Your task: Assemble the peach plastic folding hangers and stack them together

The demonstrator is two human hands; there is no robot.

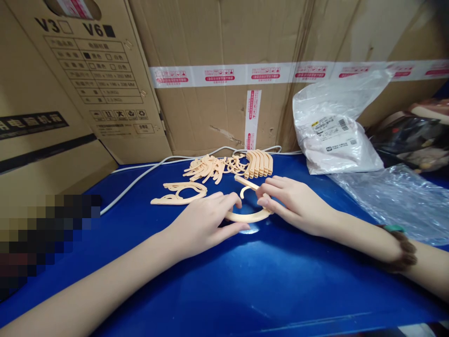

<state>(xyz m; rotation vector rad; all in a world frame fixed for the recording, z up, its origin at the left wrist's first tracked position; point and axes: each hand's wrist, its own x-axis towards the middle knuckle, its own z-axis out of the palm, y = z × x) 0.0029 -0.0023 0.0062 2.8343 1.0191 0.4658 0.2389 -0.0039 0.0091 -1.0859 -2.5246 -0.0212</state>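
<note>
A beige plastic folding hanger (249, 218) is between my hands, low over the blue tabletop, its hook curling up and one straight arm pointing up and left. My left hand (210, 219) has thumb and fingers curled round the left end of its curved arm. At the joint on the right, my right hand (298, 203) pinches the hanger, and its fingers hide part of it. Left of my hands lies a folded hanger (189, 199). Behind are a loose pile of small beige hook-like pieces (206, 167) and a neat row of curved hanger arms (259, 164).
Large cardboard boxes (217, 37) wall off the back and left. A white plastic bag (333, 135) with a label leans at the back right, with clear plastic wrap (403, 196) in front. A white cable (136, 181) runs along the back of the blue table (245, 290).
</note>
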